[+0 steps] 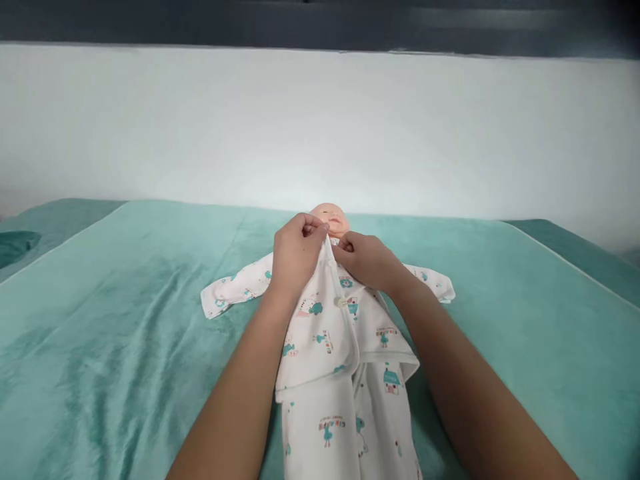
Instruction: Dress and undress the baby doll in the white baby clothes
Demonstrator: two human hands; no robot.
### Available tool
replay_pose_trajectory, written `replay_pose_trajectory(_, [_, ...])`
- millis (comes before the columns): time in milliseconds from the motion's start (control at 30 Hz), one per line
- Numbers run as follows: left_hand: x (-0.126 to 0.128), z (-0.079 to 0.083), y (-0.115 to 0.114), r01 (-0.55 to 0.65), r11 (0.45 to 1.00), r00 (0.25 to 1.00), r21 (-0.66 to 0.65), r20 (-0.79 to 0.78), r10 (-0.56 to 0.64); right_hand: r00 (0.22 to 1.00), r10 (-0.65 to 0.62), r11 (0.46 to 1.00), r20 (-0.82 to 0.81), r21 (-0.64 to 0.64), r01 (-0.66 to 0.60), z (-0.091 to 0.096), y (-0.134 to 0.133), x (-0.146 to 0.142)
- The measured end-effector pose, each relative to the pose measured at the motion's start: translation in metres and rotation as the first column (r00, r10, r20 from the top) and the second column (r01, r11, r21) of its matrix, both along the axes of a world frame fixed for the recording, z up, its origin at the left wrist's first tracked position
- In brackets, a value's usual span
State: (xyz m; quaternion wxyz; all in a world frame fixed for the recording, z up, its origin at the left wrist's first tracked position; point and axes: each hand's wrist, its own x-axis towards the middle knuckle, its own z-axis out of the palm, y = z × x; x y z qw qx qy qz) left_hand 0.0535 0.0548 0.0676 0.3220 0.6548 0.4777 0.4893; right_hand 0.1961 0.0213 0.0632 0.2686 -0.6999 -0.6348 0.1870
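Note:
A baby doll (pixel 334 217) lies on its back, dressed in a white printed baby jacket (pixel 313 333) and matching trousers (pixel 325 407). My left hand (pixel 299 250) pinches the jacket's front edge just below the doll's chin, lifting it slightly. On the other side of the neck opening, my right hand (pixel 367 259) is closed, its fingertips on the jacket's other front panel. A pale button (pixel 342 303) shows fastened at mid-chest. Both sleeves stretch out sideways, and my forearms pass over parts of the jacket.
A teal plush blanket (pixel 125 320) with wrinkles on the left covers the bed surface under the doll. Behind it rises a white wall (pixel 320 127), with a dark band (pixel 250 23) along the top.

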Motion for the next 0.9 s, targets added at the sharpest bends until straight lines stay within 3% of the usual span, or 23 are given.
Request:
replay_pose_trajectory(100, [0.002, 0.001, 0.002, 0.028, 1.000, 1.000, -0.006, -0.002, -0.028, 0.987, -0.043, 0.999, 0.152, 0.002, 0.043, 0.007, 0.009, -0.010])
replay_pose_trajectory(200, [-0.001, 0.000, 0.004, 0.043, 0.998, 0.998, -0.036, 0.049, -0.041, 0.987, -0.092, 0.994, 0.134, 0.072, 0.083, 0.005, 0.013, -0.016])
replay_pose_trajectory(333, [-0.005, -0.002, 0.004, 0.091, 0.991, 0.992, -0.099, 0.091, -0.082, 0.975, -0.109, 0.975, -0.193, 0.169, 0.142, -0.007, 0.011, -0.010])
replay_pose_trajectory(467, [-0.005, -0.002, 0.001, 0.070, 0.991, 0.995, -0.118, 0.073, -0.062, 0.876, -0.033, 0.974, -0.481, 0.180, 0.135, -0.012, 0.011, -0.002])
replay_pose_trajectory(767, [-0.002, -0.003, -0.001, 0.119, 0.987, 0.992, -0.107, 0.049, -0.114, 0.675, 0.017, 0.982, -0.738, 0.139, 0.128, -0.017, 0.008, 0.001])
replay_pose_trajectory(900, [-0.003, -0.003, 0.000, 0.171, 0.977, 0.983, -0.128, 0.091, -0.160, 0.654, 0.066, 0.986, -0.753, 0.149, 0.073, -0.014, 0.005, 0.000])
